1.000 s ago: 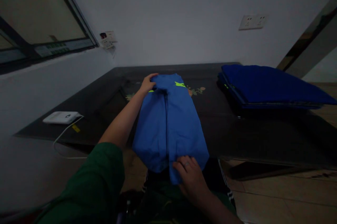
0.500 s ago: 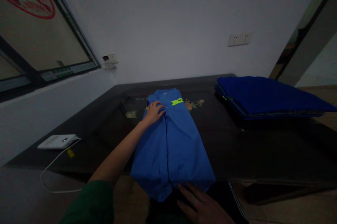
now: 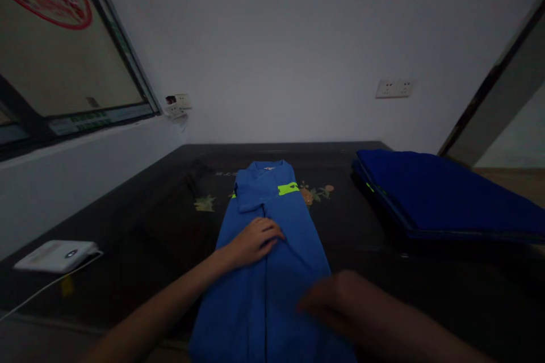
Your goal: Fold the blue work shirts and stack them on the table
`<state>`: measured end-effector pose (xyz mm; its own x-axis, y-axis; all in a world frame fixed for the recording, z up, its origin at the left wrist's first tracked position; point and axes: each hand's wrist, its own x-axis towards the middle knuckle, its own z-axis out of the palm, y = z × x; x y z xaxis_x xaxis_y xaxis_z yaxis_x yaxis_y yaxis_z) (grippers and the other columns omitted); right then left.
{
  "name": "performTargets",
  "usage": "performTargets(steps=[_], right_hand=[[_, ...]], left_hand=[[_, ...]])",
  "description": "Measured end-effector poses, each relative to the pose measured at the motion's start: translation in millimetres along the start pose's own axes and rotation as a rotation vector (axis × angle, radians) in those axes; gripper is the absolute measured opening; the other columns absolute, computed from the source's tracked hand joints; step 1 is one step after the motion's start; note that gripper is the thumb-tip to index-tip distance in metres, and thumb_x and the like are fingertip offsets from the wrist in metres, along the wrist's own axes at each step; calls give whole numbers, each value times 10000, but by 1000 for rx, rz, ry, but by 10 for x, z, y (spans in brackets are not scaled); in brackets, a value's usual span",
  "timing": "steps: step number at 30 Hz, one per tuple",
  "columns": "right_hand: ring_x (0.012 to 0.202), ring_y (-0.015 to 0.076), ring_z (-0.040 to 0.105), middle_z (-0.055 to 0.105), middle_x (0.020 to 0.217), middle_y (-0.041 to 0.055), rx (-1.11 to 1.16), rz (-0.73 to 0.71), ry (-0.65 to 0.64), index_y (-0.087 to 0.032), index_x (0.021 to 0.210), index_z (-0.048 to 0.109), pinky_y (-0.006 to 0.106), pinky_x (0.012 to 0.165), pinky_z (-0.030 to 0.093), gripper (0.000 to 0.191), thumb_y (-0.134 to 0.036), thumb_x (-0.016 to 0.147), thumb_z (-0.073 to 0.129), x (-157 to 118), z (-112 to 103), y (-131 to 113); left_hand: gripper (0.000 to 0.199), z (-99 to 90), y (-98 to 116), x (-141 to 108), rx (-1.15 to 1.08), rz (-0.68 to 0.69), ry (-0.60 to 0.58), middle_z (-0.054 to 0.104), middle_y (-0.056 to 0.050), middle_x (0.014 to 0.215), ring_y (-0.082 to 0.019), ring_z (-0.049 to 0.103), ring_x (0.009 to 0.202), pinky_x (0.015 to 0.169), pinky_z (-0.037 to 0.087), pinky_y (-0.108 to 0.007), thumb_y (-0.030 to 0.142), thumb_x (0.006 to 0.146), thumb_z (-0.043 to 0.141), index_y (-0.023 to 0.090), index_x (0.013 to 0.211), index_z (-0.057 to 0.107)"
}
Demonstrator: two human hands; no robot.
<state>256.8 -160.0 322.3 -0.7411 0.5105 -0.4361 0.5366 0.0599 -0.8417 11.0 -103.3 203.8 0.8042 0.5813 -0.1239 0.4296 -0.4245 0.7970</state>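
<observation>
A blue work shirt (image 3: 285, 272) with yellow-green strips lies lengthwise on the dark table, its collar at the far end. One short folded part, which looks like a sleeve, lies across its chest on the left. My left hand (image 3: 258, 241) is on the middle of the shirt, thumb and fingers drawn together on the cloth, where a crease runs off to the right. Over the shirt's right side, nearer me, is my right hand (image 3: 334, 297), smeared by motion; its fingers do not show clearly, nor whether it touches the cloth.
Dark blue folded garments (image 3: 451, 192) are stacked at the table's right. A white power bank (image 3: 57, 256) with a white cable lies at the left. The glossy dark table (image 3: 162, 204) meets a white wall with sockets (image 3: 394, 88); a window is at the left.
My left hand has come from the chest area down to the shirt's middle. My right hand has risen from the near hem to over the right side. The camera view has shifted.
</observation>
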Motion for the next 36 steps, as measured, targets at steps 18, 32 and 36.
performTargets(steps=[18, 32, 36], right_hand=[[1208, 300, 442, 606, 1249, 141, -474, 454, 389, -195, 1189, 658, 433, 982, 391, 310, -246, 921, 510, 2934, -1102, 2541], [1099, 265, 468, 619, 1121, 99, -512, 421, 423, -210, 1068, 685, 354, 892, 422, 236, -291, 922, 518, 3001, -1065, 2854], [1116, 268, 460, 606, 1136, 104, -524, 400, 420, -223, 1057, 693, 358, 902, 418, 233, -324, 914, 540, 3033, -1039, 2762]], left_hand=[[511, 158, 232, 61, -4, -534, -247, 697, -42, 818, -231, 695, 761, 693, 520, -349, 165, 920, 386, 241, 1420, 316], [322, -111, -162, 97, 54, -554, -79, 681, -45, 940, -210, 654, 872, 775, 502, -337, 326, 958, 447, 234, 1257, 522], [320, -83, -678, 205, 396, -511, 79, 587, -123, 1192, -280, 549, 1093, 910, 445, -431, 188, 896, 513, 173, 1213, 551]])
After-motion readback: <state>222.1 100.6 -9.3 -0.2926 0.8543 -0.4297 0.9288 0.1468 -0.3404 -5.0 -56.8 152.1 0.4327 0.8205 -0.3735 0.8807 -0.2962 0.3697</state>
